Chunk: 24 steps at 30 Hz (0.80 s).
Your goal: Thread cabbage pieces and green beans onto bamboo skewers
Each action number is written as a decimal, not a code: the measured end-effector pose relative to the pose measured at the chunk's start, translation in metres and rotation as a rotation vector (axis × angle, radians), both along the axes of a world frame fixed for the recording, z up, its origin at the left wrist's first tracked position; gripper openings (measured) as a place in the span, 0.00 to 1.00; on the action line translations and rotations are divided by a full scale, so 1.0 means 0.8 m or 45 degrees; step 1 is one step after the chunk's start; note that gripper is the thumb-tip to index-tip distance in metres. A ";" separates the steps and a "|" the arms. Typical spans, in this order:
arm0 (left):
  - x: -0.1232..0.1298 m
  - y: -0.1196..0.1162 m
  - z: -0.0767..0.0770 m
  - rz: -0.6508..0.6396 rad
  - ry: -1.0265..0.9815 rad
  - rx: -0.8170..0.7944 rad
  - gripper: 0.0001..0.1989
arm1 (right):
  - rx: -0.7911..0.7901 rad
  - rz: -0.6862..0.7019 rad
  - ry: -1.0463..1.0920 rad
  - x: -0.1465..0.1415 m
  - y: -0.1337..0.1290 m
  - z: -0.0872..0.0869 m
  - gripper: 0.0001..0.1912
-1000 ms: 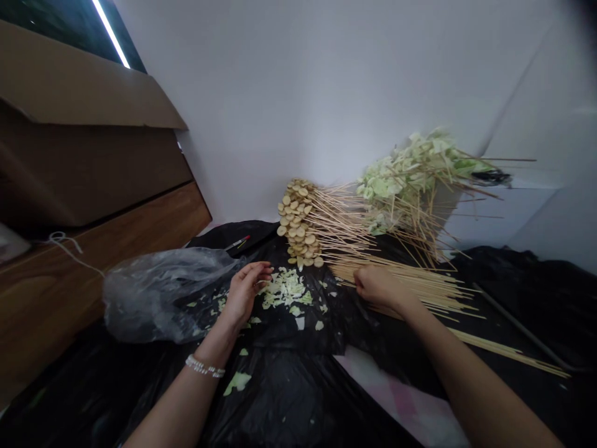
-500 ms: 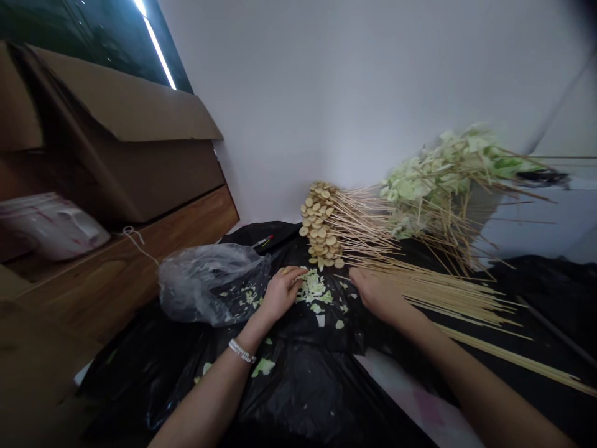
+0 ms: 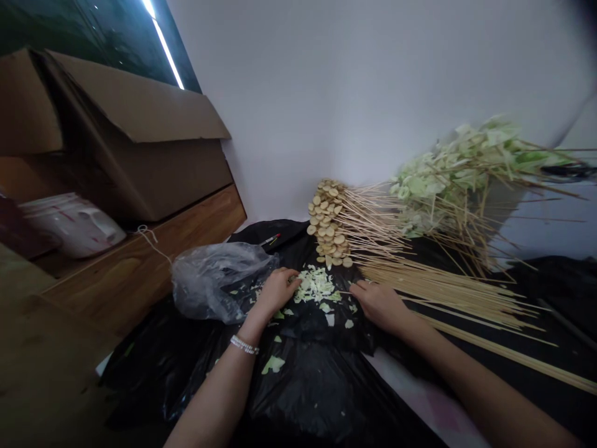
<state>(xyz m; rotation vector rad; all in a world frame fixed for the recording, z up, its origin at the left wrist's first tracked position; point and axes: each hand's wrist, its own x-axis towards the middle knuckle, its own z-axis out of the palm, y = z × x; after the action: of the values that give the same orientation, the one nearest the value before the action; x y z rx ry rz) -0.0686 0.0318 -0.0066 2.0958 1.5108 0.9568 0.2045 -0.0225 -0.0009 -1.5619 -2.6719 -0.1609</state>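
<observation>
While loosely curled, left hand (image 3: 277, 291) against shredded cabbage (image 3: 314, 285) (right hand (image 3: 379, 305) pinching a bamboo skewer (image 3: 347, 292))

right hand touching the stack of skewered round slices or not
Apart. The head view shows the right hand below and to the right of the stack of skewered round slices, with a plain gap of black plastic sheeting between them.

My worktop (image 3: 420, 389) lies under black plastic sheeting (image 3: 298, 392). Chopped cabbage (image 3: 314, 285) is scattered at 12 o'clock, a crumpled clear plastic bag (image 3: 219, 280) at 11, and a pen (image 3: 270, 239) beyond it. Bare wooden skewers (image 3: 448, 289) fan out at 2 o'clock; skewered round slices (image 3: 329, 227) stack at 12, skewered cabbage (image 3: 443, 183) at 1.
</observation>
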 end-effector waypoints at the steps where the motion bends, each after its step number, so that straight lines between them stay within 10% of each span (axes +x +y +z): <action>1: 0.005 -0.003 0.002 -0.074 -0.023 -0.024 0.10 | 0.003 0.001 0.004 0.000 0.000 -0.001 0.11; 9: 0.017 -0.004 0.012 -0.055 -0.331 -0.071 0.16 | 0.070 0.016 0.144 0.003 0.002 -0.005 0.10; 24: 0.026 -0.014 -0.001 -0.237 0.227 0.163 0.09 | 0.260 0.146 0.185 0.004 0.002 -0.018 0.13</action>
<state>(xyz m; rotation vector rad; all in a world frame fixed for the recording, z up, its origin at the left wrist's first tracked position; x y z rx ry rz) -0.0479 0.0205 -0.0078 2.4204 1.3353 0.8369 0.2075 -0.0207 -0.0152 -1.3054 -2.5334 -0.2935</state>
